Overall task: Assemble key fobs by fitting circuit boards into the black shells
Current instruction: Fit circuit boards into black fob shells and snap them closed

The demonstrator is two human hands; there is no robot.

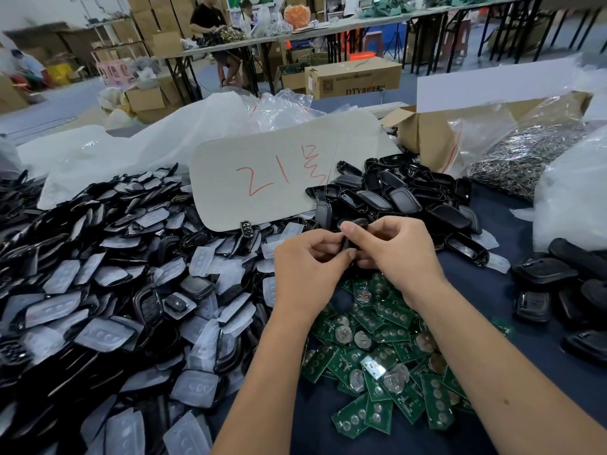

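Hands, left (305,261) and right (394,251), each grip one black shell (348,243) above loose circuit boards (377,356).

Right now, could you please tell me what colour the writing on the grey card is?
Red, on the grey card, clearest in the head view.

The 2 hands, left hand (305,267) and right hand (399,254), meet at the centre of the tabletop (486,290) around 1 shell (349,239); the pile of circuit boards (387,359) lies at 6 o'clock, under the forearms; the heap of shells with button pads (108,290) spreads from 7 to 10 o'clock; the card sheet (262,178) rests at 12 o'clock on that heap; the heap of empty shells (404,195) lies at 1 o'clock; the carton (423,136) stands behind it; the bag of metal rings (522,159) lies at 2 o'clock; more shells (565,293) lie at 3 o'clock.
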